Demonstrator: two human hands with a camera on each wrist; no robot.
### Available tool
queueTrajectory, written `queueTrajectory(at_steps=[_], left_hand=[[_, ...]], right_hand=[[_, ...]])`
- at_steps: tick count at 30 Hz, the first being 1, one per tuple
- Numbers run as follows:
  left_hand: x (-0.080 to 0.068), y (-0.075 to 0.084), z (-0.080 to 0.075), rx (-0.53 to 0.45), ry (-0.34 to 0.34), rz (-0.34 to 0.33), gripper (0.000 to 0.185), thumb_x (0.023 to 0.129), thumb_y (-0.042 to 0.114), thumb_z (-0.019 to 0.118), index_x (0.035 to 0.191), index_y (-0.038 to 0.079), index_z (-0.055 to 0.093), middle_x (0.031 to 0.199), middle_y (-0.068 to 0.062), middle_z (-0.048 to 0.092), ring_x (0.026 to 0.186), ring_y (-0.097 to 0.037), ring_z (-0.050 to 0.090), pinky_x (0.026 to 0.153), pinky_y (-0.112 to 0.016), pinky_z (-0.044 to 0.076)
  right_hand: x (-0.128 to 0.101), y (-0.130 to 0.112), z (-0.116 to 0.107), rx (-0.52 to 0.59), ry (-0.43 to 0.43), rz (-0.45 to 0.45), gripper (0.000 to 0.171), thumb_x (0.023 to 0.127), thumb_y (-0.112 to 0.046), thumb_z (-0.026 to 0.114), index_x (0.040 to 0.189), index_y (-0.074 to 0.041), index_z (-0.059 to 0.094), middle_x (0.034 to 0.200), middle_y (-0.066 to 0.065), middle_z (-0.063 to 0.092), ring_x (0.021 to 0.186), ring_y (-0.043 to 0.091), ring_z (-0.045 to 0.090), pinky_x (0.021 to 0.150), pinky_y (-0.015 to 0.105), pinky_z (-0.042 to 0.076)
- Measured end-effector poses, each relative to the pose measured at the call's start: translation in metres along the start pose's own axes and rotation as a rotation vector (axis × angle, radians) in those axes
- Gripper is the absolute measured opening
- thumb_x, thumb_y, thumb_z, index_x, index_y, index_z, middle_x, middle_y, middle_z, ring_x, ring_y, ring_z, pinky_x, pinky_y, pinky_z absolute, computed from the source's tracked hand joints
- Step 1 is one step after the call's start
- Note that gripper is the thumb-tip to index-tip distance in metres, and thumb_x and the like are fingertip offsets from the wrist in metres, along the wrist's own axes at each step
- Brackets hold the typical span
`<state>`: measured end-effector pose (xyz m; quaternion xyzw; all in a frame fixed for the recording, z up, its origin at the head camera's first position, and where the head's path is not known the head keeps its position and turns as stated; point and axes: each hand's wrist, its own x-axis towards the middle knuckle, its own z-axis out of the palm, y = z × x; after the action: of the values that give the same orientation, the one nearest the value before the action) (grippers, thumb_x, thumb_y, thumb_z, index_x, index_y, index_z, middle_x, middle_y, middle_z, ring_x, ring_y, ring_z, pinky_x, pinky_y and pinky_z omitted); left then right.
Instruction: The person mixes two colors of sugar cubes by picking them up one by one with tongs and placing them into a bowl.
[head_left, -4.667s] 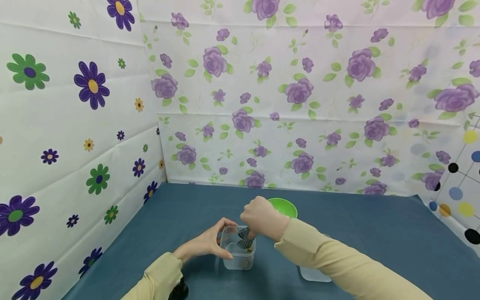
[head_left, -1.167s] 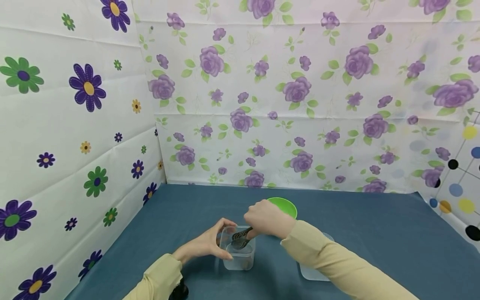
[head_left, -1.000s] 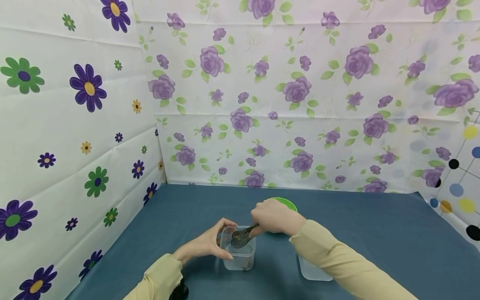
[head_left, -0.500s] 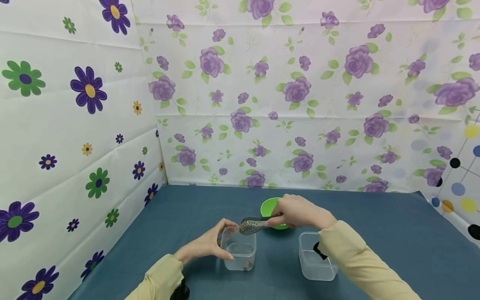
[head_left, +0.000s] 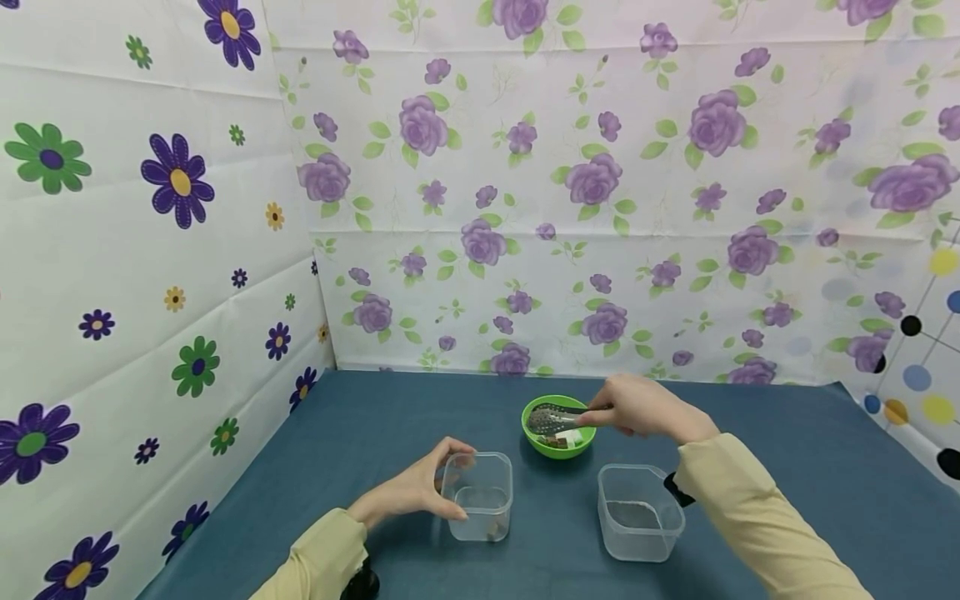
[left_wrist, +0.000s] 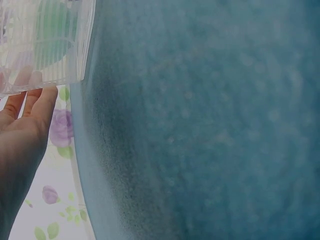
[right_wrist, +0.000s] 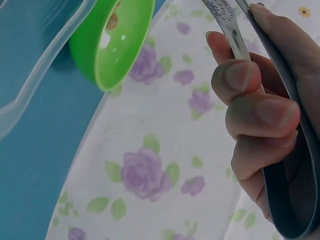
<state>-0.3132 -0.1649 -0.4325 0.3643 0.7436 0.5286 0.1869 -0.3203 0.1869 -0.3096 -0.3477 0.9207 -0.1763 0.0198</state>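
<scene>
My left hand [head_left: 416, 487] holds a clear plastic container [head_left: 480, 523] by its left side, thumb in front and fingers behind. In the left wrist view, fingertips of that hand [left_wrist: 27, 125] touch the container wall [left_wrist: 75, 42]. A small brownish spot shows low at its right front corner. My right hand [head_left: 647, 407] grips metal tongs [head_left: 551, 418], their perforated heads over the green bowl [head_left: 555, 453]. White and brown pieces lie in the bowl, partly hidden by the tongs. The right wrist view shows fingers wrapped round the tongs' dark arms [right_wrist: 287, 85].
A second clear container [head_left: 639, 543] stands at the right, under my right forearm's left edge. All of it rests on a blue-covered table [head_left: 420, 408]. Flowered sheets [head_left: 480, 308] hang behind and at the left.
My right hand has lifted the tongs out of the left container and carried them right and away, over the green bowl. The right container has come into view. My left hand stays put.
</scene>
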Motion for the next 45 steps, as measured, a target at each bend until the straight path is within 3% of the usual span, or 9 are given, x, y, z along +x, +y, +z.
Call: queueTrajectory(at_steps=[10, 20, 28, 32, 40, 45], left_hand=[[0.0, 0.0, 0.0, 0.003, 0.006, -0.004, 0.068, 0.079, 0.022, 0.072, 0.132, 0.009, 0.03, 0.133, -0.02, 0.029, 0.121, -0.025, 0.033, 0.087, -0.047, 0.037], [0.0, 0.0, 0.0, 0.0, 0.01, -0.009, 0.068, 0.079, 0.023, 0.072, 0.132, 0.01, 0.031, 0.133, -0.02, 0.029, 0.12, -0.025, 0.033, 0.087, -0.048, 0.037], [0.0, 0.0, 0.0, 0.006, 0.01, -0.004, 0.069, 0.079, 0.022, 0.072, 0.132, 0.008, 0.03, 0.133, -0.02, 0.029, 0.12, -0.025, 0.034, 0.087, -0.047, 0.037], [-0.001, 0.001, 0.0, -0.01, 0.012, -0.013, 0.069, 0.079, 0.021, 0.072, 0.132, 0.007, 0.03, 0.134, -0.02, 0.028, 0.12, -0.025, 0.034, 0.088, -0.048, 0.036], [-0.001, 0.001, 0.0, -0.003, 0.012, -0.014, 0.068, 0.08, 0.02, 0.071, 0.132, 0.007, 0.03, 0.134, -0.02, 0.028, 0.12, -0.026, 0.033, 0.088, -0.05, 0.035], [-0.001, 0.001, 0.0, -0.006, 0.005, -0.006, 0.07, 0.08, 0.02, 0.071, 0.133, 0.004, 0.028, 0.133, -0.021, 0.028, 0.121, -0.03, 0.031, 0.088, -0.051, 0.035]], right_hand=[[-0.007, 0.017, 0.002, -0.143, 0.053, 0.094, 0.03, 0.083, -0.036, 0.064, 0.055, -0.028, 0.061, 0.036, -0.011, 0.032, 0.032, 0.007, 0.035, 0.035, 0.022, 0.026], [-0.008, 0.022, 0.009, -0.23, 0.056, 0.151, 0.038, 0.082, -0.038, 0.065, 0.049, -0.022, 0.055, 0.038, -0.009, 0.037, 0.034, 0.009, 0.039, 0.036, 0.023, 0.027], [-0.009, 0.017, 0.009, -0.214, 0.058, 0.176, 0.027, 0.081, -0.045, 0.063, 0.065, -0.024, 0.067, 0.042, -0.007, 0.043, 0.036, 0.009, 0.042, 0.037, 0.025, 0.031], [-0.009, 0.009, 0.011, -0.203, 0.066, 0.185, 0.032, 0.08, -0.051, 0.061, 0.073, -0.022, 0.07, 0.045, -0.007, 0.043, 0.039, 0.008, 0.04, 0.04, 0.026, 0.031], [-0.01, -0.014, 0.017, -0.214, 0.093, 0.066, 0.043, 0.081, -0.055, 0.057, 0.084, -0.014, 0.071, 0.053, -0.011, 0.049, 0.046, 0.002, 0.046, 0.051, 0.03, 0.043], [-0.009, -0.032, 0.021, -0.203, 0.093, -0.028, 0.038, 0.082, -0.058, 0.053, 0.072, -0.023, 0.064, 0.051, -0.013, 0.044, 0.043, 0.002, 0.04, 0.045, 0.025, 0.036]])
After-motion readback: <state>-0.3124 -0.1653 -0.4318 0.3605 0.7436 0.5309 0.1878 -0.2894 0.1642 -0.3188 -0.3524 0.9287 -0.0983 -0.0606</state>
